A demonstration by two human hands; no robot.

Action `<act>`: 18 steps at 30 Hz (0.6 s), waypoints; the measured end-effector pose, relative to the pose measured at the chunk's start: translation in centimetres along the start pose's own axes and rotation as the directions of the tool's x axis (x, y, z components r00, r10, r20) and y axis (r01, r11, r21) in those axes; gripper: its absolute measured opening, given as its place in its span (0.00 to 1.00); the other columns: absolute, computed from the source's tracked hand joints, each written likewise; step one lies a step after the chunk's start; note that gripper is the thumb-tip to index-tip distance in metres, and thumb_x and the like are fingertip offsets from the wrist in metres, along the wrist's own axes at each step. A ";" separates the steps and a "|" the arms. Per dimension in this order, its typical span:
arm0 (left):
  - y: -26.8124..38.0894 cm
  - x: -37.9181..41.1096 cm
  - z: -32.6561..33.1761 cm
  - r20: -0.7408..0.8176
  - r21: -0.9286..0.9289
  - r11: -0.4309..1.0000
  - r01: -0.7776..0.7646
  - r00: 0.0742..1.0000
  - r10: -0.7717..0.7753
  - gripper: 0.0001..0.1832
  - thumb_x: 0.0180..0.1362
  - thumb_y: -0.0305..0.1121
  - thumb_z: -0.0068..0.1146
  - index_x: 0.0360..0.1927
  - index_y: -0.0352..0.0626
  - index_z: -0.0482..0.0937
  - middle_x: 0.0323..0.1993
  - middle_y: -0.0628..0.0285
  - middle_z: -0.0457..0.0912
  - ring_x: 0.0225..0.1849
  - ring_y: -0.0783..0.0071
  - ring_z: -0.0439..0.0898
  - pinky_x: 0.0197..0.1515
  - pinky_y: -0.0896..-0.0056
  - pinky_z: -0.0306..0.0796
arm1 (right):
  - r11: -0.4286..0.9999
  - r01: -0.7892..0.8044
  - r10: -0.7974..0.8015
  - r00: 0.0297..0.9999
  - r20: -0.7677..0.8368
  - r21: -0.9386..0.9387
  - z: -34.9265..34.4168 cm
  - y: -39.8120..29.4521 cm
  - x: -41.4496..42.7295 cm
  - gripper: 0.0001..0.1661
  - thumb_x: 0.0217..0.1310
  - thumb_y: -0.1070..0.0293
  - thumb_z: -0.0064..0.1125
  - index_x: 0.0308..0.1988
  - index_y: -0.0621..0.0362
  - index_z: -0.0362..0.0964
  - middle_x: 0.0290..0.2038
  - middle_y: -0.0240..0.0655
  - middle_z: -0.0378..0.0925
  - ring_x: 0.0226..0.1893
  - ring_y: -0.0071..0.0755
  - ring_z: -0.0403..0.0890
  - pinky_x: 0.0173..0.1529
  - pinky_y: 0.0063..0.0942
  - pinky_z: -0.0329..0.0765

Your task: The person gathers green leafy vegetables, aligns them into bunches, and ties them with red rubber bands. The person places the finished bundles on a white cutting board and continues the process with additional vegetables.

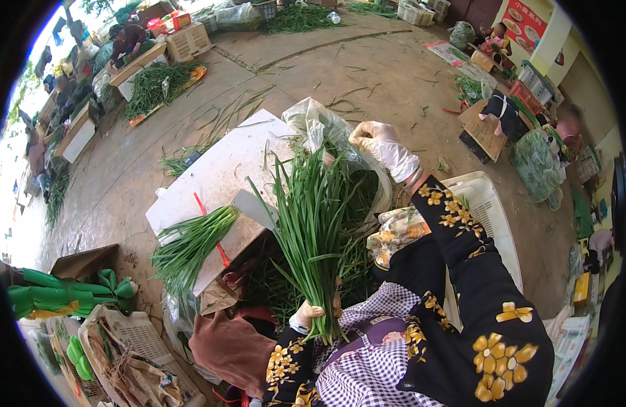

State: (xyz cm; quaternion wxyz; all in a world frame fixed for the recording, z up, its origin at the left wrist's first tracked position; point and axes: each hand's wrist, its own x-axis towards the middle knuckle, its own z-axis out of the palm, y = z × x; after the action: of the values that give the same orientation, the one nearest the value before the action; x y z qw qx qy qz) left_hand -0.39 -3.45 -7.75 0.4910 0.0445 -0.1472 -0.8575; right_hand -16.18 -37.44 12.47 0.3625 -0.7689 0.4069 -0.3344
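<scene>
My gloved left hand (311,313) grips a bunch of long green leafy stalks (313,219), like garlic chives, near its lower end, close to my checked apron (384,366). The leaves fan out away from me. My right hand (381,145), in a whitish glove, is raised past the far right side of the bunch, fingers curled; whether something thin is between them cannot be told. A second bunch (198,249) lies on the near left part of a white board (226,163), across a red strip (211,229). A clear plastic bag (313,114) stands beyond the held bunch.
Loose greens (363,198) lie beside and under the held bunch. A white plastic crate (496,219) stands at my right, another crate (145,336) at the lower left. A brown cloth (234,348) lies near my left sleeve. Several people sit farther off among heaps of greens. Leaf scraps dot the floor.
</scene>
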 end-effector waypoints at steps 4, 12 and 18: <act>0.2 -0.3 0.2 -0.016 -0.013 1.000 -0.016 1.000 0.016 0.51 0.45 0.36 0.71 0.69 0.44 0.51 0.36 0.65 0.73 0.35 0.71 0.72 0.41 0.64 0.67 | 0.975 -0.157 0.219 0.800 0.559 -0.157 -2.4 0.7 -0.3 0.12 0.53 0.66 0.67 0.36 0.62 0.80 0.26 0.28 0.79 0.24 0.18 0.74 0.30 0.21 0.72; 0.2 0.1 0.9 -0.018 -0.031 0.999 -0.032 0.999 0.031 0.50 0.44 0.35 0.70 0.69 0.43 0.51 0.36 0.65 0.74 0.35 0.70 0.73 0.41 0.65 0.68 | 0.922 0.309 -0.155 0.846 0.510 -0.232 0.7 1.1 -2.5 0.19 0.50 0.71 0.66 0.46 0.54 0.75 0.37 0.34 0.78 0.36 0.35 0.78 0.43 0.29 0.75; 0.5 -0.3 0.8 -0.010 0.006 0.999 -0.039 0.999 0.039 0.50 0.44 0.35 0.70 0.68 0.42 0.51 0.35 0.65 0.73 0.35 0.71 0.73 0.41 0.65 0.68 | 0.858 0.442 -0.263 0.816 0.515 -0.262 2.9 2.3 -1.6 0.09 0.54 0.69 0.64 0.37 0.57 0.78 0.34 0.32 0.79 0.34 0.33 0.79 0.40 0.27 0.76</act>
State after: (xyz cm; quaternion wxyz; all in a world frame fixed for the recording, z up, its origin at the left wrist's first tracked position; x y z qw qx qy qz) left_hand 0.02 -3.27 -6.89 0.5083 0.0475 -0.1478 -0.8470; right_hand -15.37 -36.17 8.71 0.2277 -0.9426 0.2118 -0.1212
